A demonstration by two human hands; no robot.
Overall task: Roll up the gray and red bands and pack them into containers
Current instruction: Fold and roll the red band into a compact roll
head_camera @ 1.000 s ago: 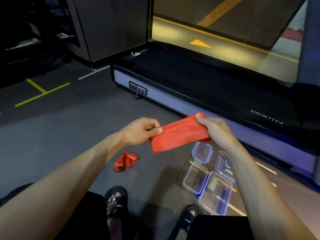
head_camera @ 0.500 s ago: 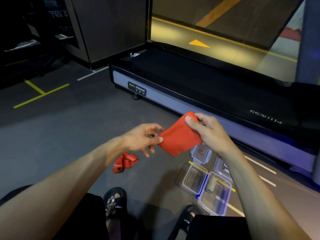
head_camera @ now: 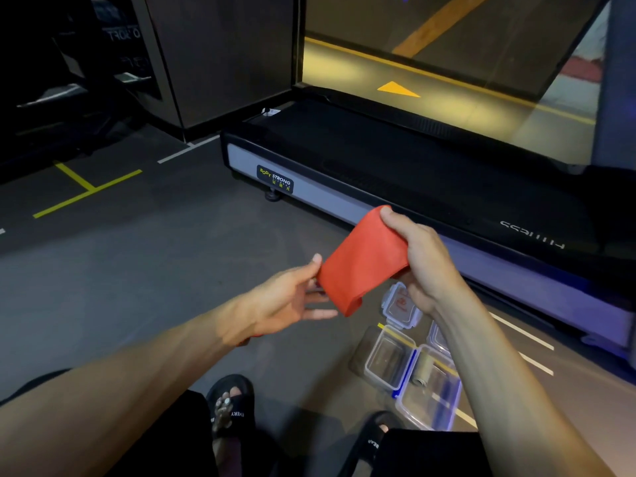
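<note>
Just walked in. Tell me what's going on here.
A person seated on the floor beside a black treadmill is folding a flat red elastic band in the air. The right hand grips the band's upper end, while the left hand touches its lower edge with relaxed fingers. Below, clear plastic containers sit open on the floor; one with blue clips holds a rolled gray band. The red band is not packed yet.
</note>
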